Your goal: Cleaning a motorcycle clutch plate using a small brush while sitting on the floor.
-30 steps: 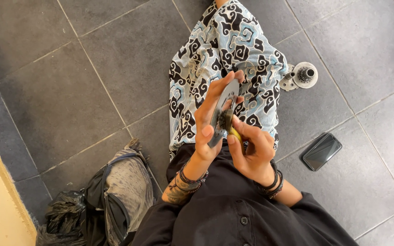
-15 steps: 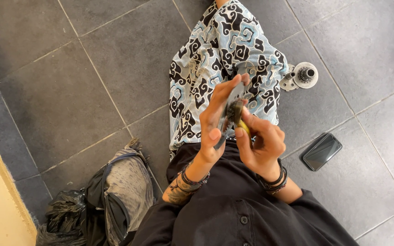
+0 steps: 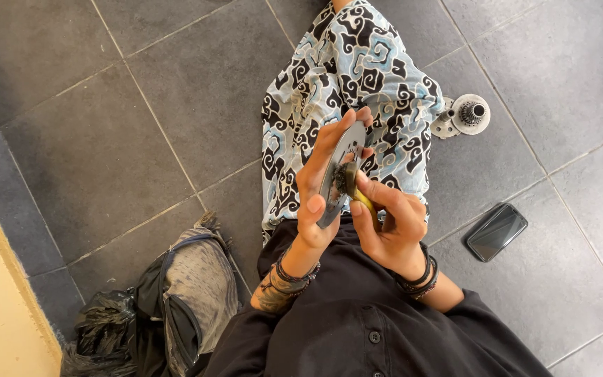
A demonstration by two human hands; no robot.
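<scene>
My left hand (image 3: 319, 188) grips a flat round metal disc (image 3: 338, 167), holding it nearly edge-on above my lap. My right hand (image 3: 385, 220) presses a small dark brush with a yellow handle (image 3: 354, 187) against the disc's middle. Both hands are over my legs, which are clothed in patterned blue, white and black trousers (image 3: 343, 77). Dark bracelets sit on both wrists.
A metal hub part with a toothed core (image 3: 465, 115) lies on the grey floor tiles right of my leg. A dark phone (image 3: 497, 232) lies face up further right. A grey and black bag (image 3: 190, 293) and a black plastic bag (image 3: 102, 331) sit at lower left beside a yellow wall.
My left hand has turned the disc more edge-on, and my right hand has shifted the brush along the disc's middle. The things on the floor have not moved.
</scene>
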